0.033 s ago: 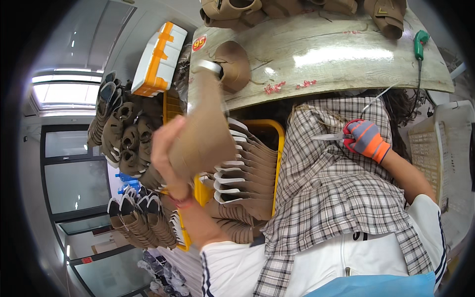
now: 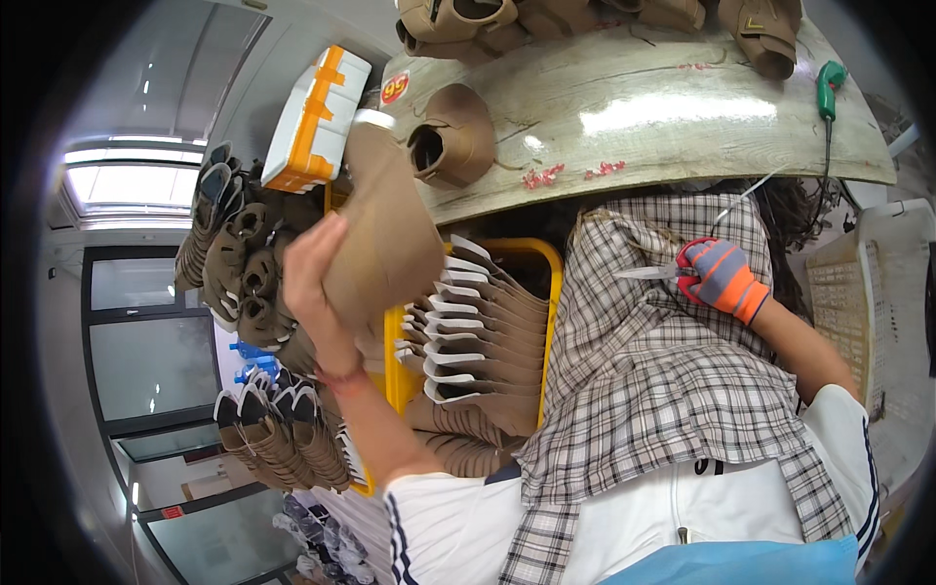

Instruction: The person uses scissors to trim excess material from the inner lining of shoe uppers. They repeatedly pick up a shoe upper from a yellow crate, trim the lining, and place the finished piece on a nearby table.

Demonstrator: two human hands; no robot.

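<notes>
My bare left hand [image 2: 314, 278] is closed on a brown shoe upper [image 2: 385, 239] with a white edge at its far end. The piece is raised over the yellow crate [image 2: 553, 341], left of the table's near edge. My right hand [image 2: 726, 278], in a grey and orange glove, grips red-handled scissors [image 2: 648, 272] above my plaid apron [image 2: 643, 361]. Their blades point left and look closed. On the table's left end, close to the raised piece, stands another brown upper [image 2: 471, 127], curled round with its opening showing. Stacked flat uppers [image 2: 487, 341] with white edges fill the crate.
The wood-grain table [image 2: 546, 93] carries more brown uppers [image 2: 458, 24] along its far side and a green handheld tool [image 2: 829, 88] with a cord. A white box with orange tape [image 2: 317, 122] and heaped uppers [image 2: 253, 263] are at left. At right is a white plastic basket [image 2: 902, 292].
My left hand has shifted slightly left with the upper, drawing it away from the one on the table. My right hand and the scissors have stayed in place.
</notes>
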